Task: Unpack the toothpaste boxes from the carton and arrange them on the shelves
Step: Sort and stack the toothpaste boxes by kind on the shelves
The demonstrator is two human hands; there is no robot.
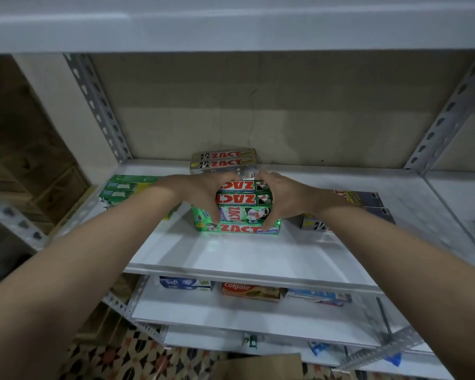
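A stack of green Zact toothpaste boxes [243,208] lies in the middle of the white shelf [231,256]. My left hand [200,192] grips the stack's left end, thumb down its front. My right hand [281,194] grips the right end the same way. Behind the stack stand two silver Zact boxes [224,160] near the back wall. The brown carton [258,366] shows only as a flap at the bottom edge.
Green boxes [126,187] lie at the shelf's left, dark grey boxes [368,204] at its right. The shelf below holds Safi [185,283], Colgate [250,292] and a blue-white box [317,297]. Perforated metal posts [99,105] frame the unit.
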